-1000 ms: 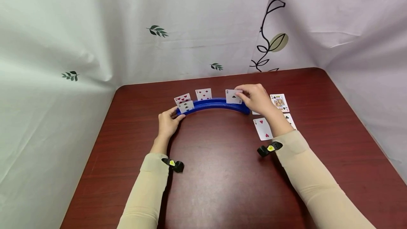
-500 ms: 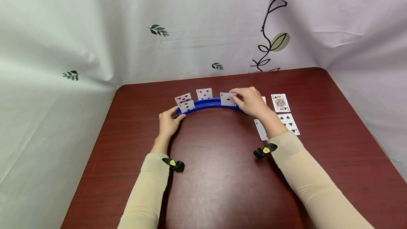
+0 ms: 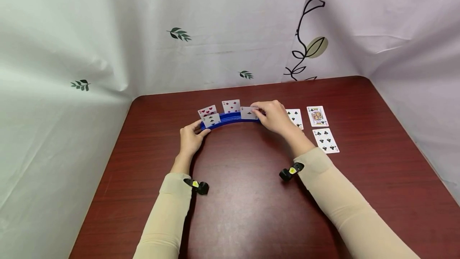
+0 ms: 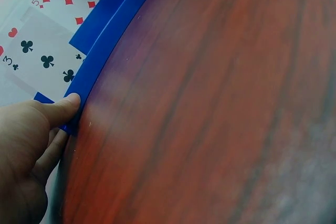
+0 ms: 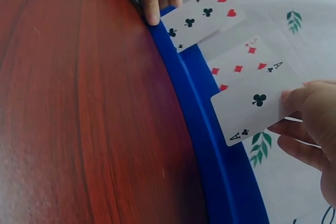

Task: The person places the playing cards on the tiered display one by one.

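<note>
A blue curved playing card holder (image 3: 230,118) stands toward the back of the table. My left hand (image 3: 190,139) pinches its left end, thumb in front as the left wrist view shows. Between thumb and fingers, my right hand (image 3: 274,117) pinches the ace of clubs (image 5: 254,108), its lower edge at the holder's front. Left of it in the rack, the five of diamonds (image 3: 231,106) stands in a back slot. The three of clubs (image 4: 44,59) stands at the left end, partly covering the eight of hearts (image 3: 207,111).
Right of the holder, the king of clubs (image 3: 318,116) and the six of clubs (image 3: 326,140) lie face up on the dark red table (image 3: 237,195). A black-suited card (image 3: 295,118) lies partly behind my right hand. A pale curtain (image 3: 215,59) hangs behind.
My right hand has moved left along the holder with the ace of clubs, close to the five of diamonds. The two of hearts is now hidden by my right arm. My left hand stays put.
</note>
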Available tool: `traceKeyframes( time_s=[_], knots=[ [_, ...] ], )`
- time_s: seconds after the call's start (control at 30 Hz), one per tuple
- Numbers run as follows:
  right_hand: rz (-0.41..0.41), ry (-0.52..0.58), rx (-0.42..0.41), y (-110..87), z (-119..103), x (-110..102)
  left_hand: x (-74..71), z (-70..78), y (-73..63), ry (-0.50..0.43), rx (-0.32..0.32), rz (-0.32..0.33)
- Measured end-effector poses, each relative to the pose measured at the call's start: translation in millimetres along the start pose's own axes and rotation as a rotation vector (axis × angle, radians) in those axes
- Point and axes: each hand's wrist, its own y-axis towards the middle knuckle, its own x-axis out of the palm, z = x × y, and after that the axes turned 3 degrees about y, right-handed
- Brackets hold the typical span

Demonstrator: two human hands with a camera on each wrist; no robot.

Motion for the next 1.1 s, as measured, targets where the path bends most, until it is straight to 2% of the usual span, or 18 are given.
traceKeyframes(
  time_s=[1.1],
  knots=[
    [-0.013, 0.028, -0.044, 17.9, -15, 29, -0.2, -0.1, -0.5, 0.008, -0.004, 0.003]
  ],
)
